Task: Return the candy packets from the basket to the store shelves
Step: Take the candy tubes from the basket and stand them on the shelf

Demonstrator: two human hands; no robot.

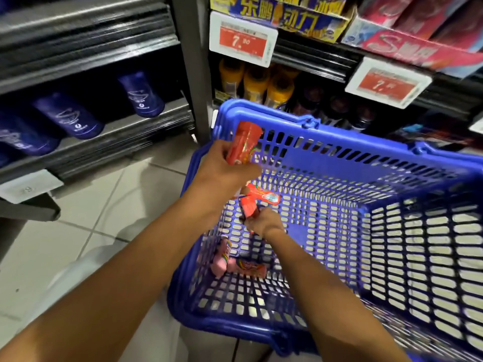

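Observation:
A blue plastic basket (339,163) stands on the tiled floor in front of the shelves. My left hand (224,165) grips a red candy packet (243,142) upright over the basket's near-left rim. My right hand (264,222) reaches down inside the basket and pinches a second red packet (249,206). Another red packet (264,195) lies on the basket floor just beyond it. Two pink packets (222,257) (248,266) lie in the basket's near-left corner.
Dark shelves on the left carry blue pouches (70,118). Behind the basket a shelf holds yellow bottles (256,84), with red price tags (241,39) and boxed goods (292,14) above. Pale tiled floor (91,210) lies to the left of the basket.

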